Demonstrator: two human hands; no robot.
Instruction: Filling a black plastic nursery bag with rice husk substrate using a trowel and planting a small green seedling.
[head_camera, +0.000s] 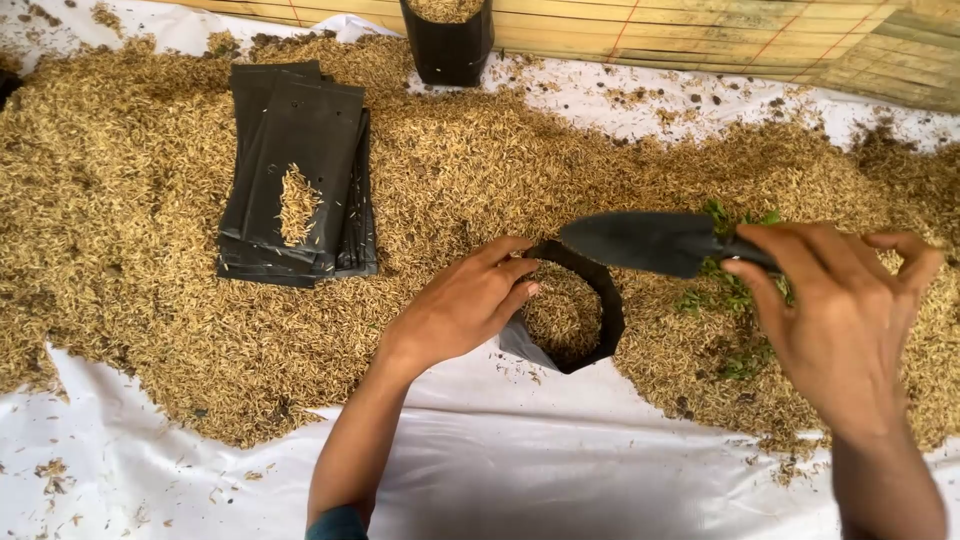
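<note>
My left hand (463, 305) grips the near-left rim of a small black plastic bag (606, 318) and holds its mouth open; the bag is partly filled with rice husks. My right hand (840, 310) holds a black trowel (645, 241) by its handle, the blade pointing left just above the bag's far rim. Some green plant sprigs (738, 290) lie under my right hand on the husks. I cannot tell whether the hand touches them.
A wide heap of rice husks (130, 220) covers a white sheet (520, 470). A stack of flat black bags (295, 175) lies on the husks at the left. A filled black bag (447, 35) stands at the back beside a bamboo mat (720, 35).
</note>
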